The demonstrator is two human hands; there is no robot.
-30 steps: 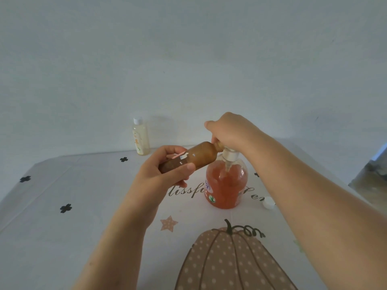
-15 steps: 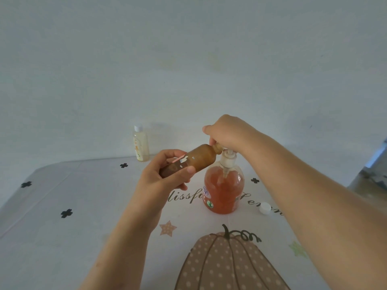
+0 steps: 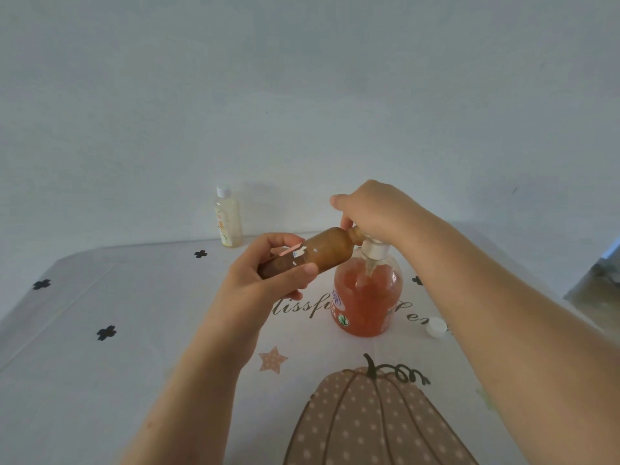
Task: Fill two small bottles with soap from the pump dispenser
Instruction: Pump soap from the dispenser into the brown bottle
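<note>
Still mid-fill, with hardly anything altered over the last second. Keeps the left hand point(image 3: 268, 280) wrapped round the lower half of the small brown plastic bottle point(image 3: 322, 251), thumb beneath, fingers on top, tilting it neck-up to the right, mouth against the nozzle. Keeps the right hand point(image 3: 372, 209) curled over the top of the clear round plastic pump dispenser point(image 3: 365, 297) of orange soap, hiding the pump head and bearing down on it, with only the white collar point(image 3: 374, 248) visible under the knuckles. Shows that collar a shade nearer the dispenser's shoulder than half a second ago, likely another stroke going in, though too slight to call for certain. Brings both hands almost together at the bottle's neck, directly above the dispenser, itself standing mid-table on the white printed tablecloth point(image 3: 134, 330), just behind the dotted pumpkin design point(image 3: 369, 421). Points, judging by the dark colour along most of the held bottle, to a first fill well advanced; exact level unreadable. Leaves a loose white screw cap point(image 3: 436, 327) on the cloth near the dispenser's right side, probably for this bottle. Leaves the small pale-yellow clear plastic bottle point(image 3: 228, 219), white cap on, upright at the table's far edge by the grey wall, well apart from both hands: by the look of it, half the job not yet begun.
</note>
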